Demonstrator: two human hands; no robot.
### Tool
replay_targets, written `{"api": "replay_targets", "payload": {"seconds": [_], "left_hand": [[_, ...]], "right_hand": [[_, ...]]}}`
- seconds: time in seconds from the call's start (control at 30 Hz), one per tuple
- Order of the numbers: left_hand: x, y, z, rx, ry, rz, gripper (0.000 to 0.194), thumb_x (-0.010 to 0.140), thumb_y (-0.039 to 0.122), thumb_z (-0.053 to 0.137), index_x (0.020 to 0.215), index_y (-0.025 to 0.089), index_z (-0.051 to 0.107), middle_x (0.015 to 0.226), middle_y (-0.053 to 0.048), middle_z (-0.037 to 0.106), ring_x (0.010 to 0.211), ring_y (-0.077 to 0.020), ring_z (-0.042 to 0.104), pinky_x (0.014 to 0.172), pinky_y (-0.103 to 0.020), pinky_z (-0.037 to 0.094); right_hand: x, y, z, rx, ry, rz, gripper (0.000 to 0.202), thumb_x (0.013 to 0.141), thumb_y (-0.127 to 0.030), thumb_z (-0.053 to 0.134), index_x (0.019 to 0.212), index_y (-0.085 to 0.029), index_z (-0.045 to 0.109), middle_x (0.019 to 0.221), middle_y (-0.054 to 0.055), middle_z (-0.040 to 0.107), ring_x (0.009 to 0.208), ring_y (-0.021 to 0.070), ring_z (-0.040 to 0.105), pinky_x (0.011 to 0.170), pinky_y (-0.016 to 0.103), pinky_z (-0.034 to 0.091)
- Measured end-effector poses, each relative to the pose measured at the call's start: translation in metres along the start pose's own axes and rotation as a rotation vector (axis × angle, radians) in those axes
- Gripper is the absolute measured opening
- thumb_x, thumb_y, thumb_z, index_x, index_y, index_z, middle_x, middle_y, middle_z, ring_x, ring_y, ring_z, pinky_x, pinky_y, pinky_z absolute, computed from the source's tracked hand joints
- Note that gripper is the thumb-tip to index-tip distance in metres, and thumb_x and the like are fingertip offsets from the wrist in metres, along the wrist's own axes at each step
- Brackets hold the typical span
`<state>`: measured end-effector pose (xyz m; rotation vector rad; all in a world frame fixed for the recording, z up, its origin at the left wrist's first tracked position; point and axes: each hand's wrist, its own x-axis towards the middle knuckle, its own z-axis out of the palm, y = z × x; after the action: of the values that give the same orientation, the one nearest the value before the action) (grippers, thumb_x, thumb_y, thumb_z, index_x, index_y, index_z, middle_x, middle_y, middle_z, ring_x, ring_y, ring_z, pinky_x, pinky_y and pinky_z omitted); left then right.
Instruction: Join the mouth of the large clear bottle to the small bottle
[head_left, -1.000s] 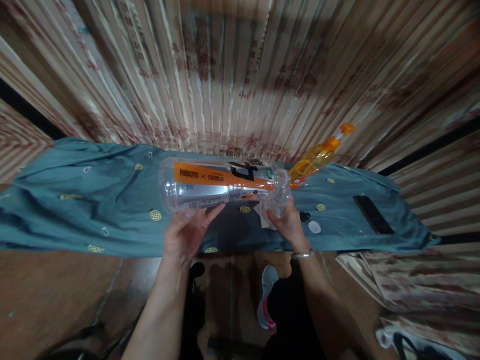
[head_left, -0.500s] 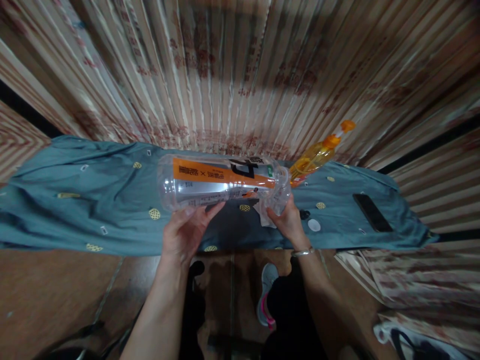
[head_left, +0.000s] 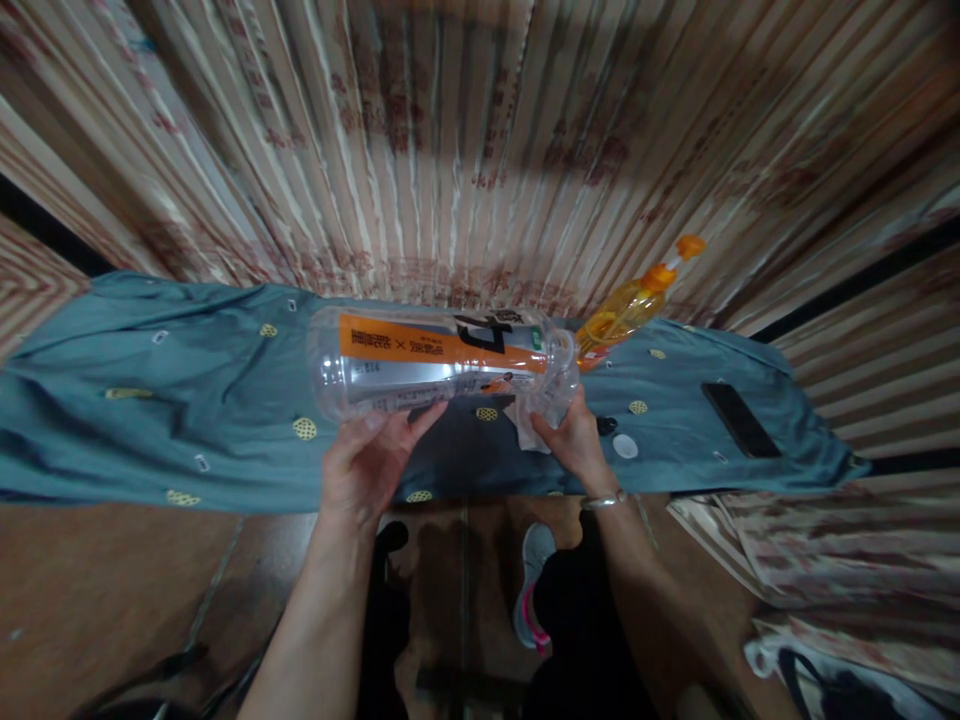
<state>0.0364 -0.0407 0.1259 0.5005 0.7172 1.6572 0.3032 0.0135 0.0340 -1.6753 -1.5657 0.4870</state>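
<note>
A large clear plastic bottle [head_left: 435,365] with an orange and silver label lies sideways, its neck to the right. My left hand [head_left: 367,460] holds it from below near its base, thumb and fingers against the near side. At the bottle's mouth, my right hand [head_left: 576,440] is closed round a clear plastic cup [head_left: 556,392]. Cup and bottle mouth overlap in view; I cannot tell whether they touch. No liquid can be made out in either. Just under the cup shows a pale crumpled piece [head_left: 527,430], perhaps tissue.
An orange-topped pump bottle [head_left: 619,315] of amber liquid stands behind my right hand. A small black item [head_left: 607,426], a white disc [head_left: 625,446] and a black phone [head_left: 740,420] lie to the right on the blue-green cloth [head_left: 247,400]. Pleated curtains [head_left: 450,150] hang behind.
The whole view has shifted slightly, with everything a little further left. Both hands keep the same hold on the bottle and the cup.
</note>
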Motion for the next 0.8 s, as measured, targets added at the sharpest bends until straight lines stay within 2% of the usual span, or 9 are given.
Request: {"api": "replay_targets", "payload": {"seconds": [0.1,0.23,0.33,0.63,0.8], "left_hand": [[0.0000,-0.0005,-0.0008,0.011,-0.005,-0.005,0.039,0.052,0.039,0.101,0.076,0.026,0.074,0.098,-0.007,0.082,0.128,-0.0395,0.069,0.096,-0.054,0.066],[0.0001,-0.0001,-0.0003,0.007,-0.015,-0.005,0.045,0.054,0.038,0.100,0.090,0.027,0.076,0.108,-0.008,0.082,0.133,-0.0412,0.066,0.101,-0.059,0.063],[0.0004,0.0006,0.0001,0.005,-0.017,0.000,0.048,0.054,0.037,0.100,0.095,0.028,0.076,0.110,-0.009,0.082,0.132,-0.0413,0.067,0.099,-0.058,0.063],[0.0000,0.0003,-0.0042,0.006,-0.026,0.003,0.044,0.059,0.033,0.097,0.097,0.030,0.076,0.097,-0.005,0.081,0.127,-0.0392,0.070,0.104,-0.060,0.060],[-0.0001,0.0000,-0.0015,0.005,-0.035,0.007,0.039,0.060,0.033,0.095,0.093,0.029,0.075,0.107,-0.006,0.082,0.128,-0.0389,0.070,0.102,-0.057,0.063]], "right_hand": [[-0.0001,-0.0022,-0.0014,0.015,-0.013,0.010,0.082,0.073,-0.040,0.073,0.147,-0.013,0.049,0.134,0.021,0.074,0.124,0.0438,0.073,0.106,0.068,0.059],[0.0000,-0.0038,-0.0024,0.030,-0.016,0.005,0.081,0.074,-0.042,0.073,0.147,-0.015,0.050,0.132,0.019,0.075,0.123,0.0431,0.074,0.106,0.066,0.060],[0.0004,-0.0023,-0.0018,0.032,-0.010,-0.009,0.083,0.074,-0.042,0.073,0.149,-0.015,0.049,0.132,0.019,0.075,0.121,0.0434,0.075,0.105,0.067,0.061],[0.0009,0.0050,-0.0002,0.009,0.004,-0.036,0.083,0.075,-0.041,0.073,0.150,-0.015,0.049,0.131,0.019,0.076,0.118,0.0430,0.076,0.101,0.064,0.062],[0.0010,0.0042,-0.0009,0.003,-0.009,-0.030,0.082,0.075,-0.041,0.073,0.150,-0.016,0.048,0.131,0.018,0.076,0.118,0.0426,0.075,0.100,0.063,0.062]]}}
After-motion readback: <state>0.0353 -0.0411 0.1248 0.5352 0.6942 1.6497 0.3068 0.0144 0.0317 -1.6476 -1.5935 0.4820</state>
